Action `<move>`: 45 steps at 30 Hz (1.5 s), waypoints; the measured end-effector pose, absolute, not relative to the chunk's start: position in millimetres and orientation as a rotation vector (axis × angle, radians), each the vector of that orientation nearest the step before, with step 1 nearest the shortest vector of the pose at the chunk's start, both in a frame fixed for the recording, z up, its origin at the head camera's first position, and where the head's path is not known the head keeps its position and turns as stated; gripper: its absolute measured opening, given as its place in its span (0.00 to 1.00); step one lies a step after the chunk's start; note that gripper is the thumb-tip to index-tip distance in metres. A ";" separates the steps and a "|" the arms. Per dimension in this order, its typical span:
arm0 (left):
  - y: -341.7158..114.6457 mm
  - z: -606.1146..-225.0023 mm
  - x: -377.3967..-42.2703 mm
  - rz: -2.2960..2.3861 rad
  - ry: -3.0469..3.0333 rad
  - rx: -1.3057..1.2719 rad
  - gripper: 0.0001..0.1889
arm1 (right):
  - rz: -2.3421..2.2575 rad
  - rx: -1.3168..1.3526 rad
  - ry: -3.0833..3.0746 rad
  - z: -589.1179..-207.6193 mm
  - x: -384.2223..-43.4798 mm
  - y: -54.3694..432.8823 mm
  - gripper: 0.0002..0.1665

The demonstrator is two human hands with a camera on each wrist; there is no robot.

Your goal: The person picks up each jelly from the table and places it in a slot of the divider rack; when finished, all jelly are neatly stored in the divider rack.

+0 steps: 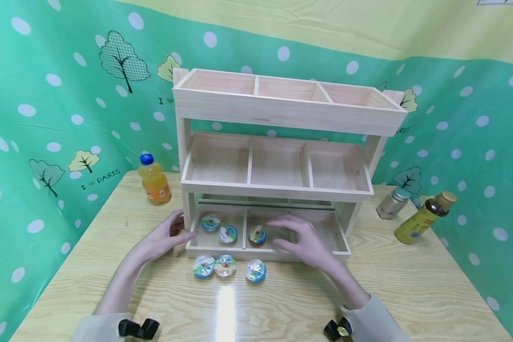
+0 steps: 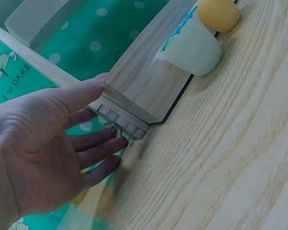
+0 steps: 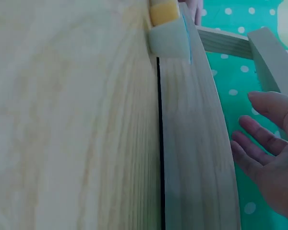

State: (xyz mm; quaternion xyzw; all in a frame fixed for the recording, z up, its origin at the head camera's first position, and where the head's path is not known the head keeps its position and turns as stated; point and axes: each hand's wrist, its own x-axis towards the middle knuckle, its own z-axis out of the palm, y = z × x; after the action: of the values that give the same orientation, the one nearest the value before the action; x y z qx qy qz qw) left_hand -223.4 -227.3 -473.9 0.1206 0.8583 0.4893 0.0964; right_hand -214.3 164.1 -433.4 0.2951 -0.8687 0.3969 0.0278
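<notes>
A three-tier wooden rack [image 1: 282,190] stands on the table. Two jelly cups, one farther back [image 1: 210,222] and one nearer [image 1: 228,234], lie in its bottom left compartment. Another jelly cup [image 1: 257,234] sits in the bottom middle compartment. My right hand [image 1: 301,237] hovers over that tier just right of this cup, fingers apart, holding nothing. At the rack's lower left end, my left hand [image 1: 164,237] touches the tray corner with its thumb [image 2: 89,91], its other fingers loosely extended beside the leg. Three jelly cups, left [image 1: 203,266], middle [image 1: 224,265] and right [image 1: 255,270], stand before the rack.
An orange drink bottle [image 1: 155,180] with a blue cap stands left of the rack. To the right are a small jar [image 1: 393,203] and a dark-necked bottle with a yellow-green label [image 1: 423,219]. A green dotted curtain [image 1: 68,118] hangs behind the wooden table [image 1: 175,304].
</notes>
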 end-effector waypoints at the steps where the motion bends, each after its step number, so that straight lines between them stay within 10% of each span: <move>1: -227.6 -473.9 -223.4 1.450 2.542 0.358 0.44 | 1.236 0.915 -2.670 -433.6 -213.0 164.5 0.26; 45: -227.5 -473.1 -221.8 1.436 2.558 0.369 0.44 | 0.896 1.358 -3.021 -428.6 -182.8 141.0 0.32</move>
State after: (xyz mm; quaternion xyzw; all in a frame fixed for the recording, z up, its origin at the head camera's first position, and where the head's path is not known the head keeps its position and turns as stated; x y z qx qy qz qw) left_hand -221.8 -227.5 -473.1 0.1242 0.8615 0.4836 0.0921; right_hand -182.8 141.0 -428.6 0.3917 -0.8712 0.2585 -0.1443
